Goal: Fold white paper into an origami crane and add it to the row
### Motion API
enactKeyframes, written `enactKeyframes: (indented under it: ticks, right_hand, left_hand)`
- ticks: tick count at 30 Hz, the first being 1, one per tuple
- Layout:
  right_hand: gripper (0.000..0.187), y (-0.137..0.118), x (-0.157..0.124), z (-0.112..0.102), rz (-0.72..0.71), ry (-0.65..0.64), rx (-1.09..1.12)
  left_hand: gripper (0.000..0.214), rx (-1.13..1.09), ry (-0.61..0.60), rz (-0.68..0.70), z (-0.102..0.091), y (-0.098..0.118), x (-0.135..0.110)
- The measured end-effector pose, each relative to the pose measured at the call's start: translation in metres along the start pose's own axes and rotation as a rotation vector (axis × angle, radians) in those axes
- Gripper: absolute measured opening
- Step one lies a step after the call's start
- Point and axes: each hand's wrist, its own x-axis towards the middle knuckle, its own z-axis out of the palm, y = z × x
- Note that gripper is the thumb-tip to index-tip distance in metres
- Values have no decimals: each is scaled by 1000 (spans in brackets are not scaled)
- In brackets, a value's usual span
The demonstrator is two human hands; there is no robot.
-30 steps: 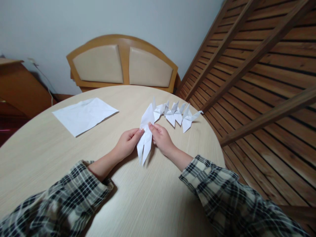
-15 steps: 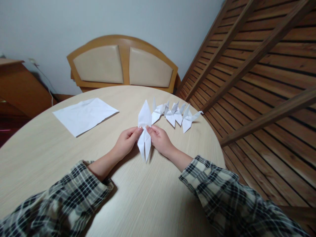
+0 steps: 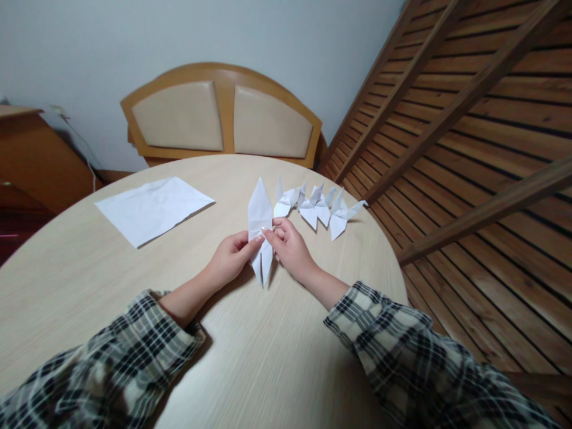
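Observation:
A half-folded white paper figure (image 3: pixel 260 210), long and pointed at both ends, is held upright just above the round table (image 3: pixel 250 357). My left hand (image 3: pixel 230 257) pinches its middle from the left. My right hand (image 3: pixel 290 247) pinches it from the right, fingertips meeting the left ones. Both hands are closed on the paper. A row of finished white paper cranes (image 3: pixel 319 205) stands just beyond my right hand.
A flat white sheet of paper (image 3: pixel 152 208) lies at the table's far left. A wooden chair (image 3: pixel 221 113) with beige pads stands behind the table. A slatted wooden wall (image 3: pixel 469 149) runs along the right, past the table's edge.
The paper figure has turned from a tilt to nearly upright and risen a little, its top point now further from me. Both hands kept their pinch and shifted slightly.

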Motion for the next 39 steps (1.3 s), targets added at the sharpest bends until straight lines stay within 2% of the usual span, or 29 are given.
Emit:
enactKeyframes:
  ticks: [5,10,17,27,33,39]
  right_hand:
    - [32,2,1,-2,-41,87,-47]
    - [25,-1,0,-1,-42,48,-23]
    - [27,-2,1,-1,-48,58,1]
    - [24,-2,1,-1,-36,9,86]
    - [21,-2,2,-1,-26,24,73]
    - [19,-1,2,-1,-48,44,37]
  left_hand:
    - [34,-5,37,-3,0,0,1]
    - [33,-19,25,-27,1,1,2]
    - [33,21,-5,-10,0,0,1]
    - [32,-4,-29,7,-1,-2,2]
    - [32,-65,1,36,1,-2,2]
    - [28,-110,35,7,1,-3,4]
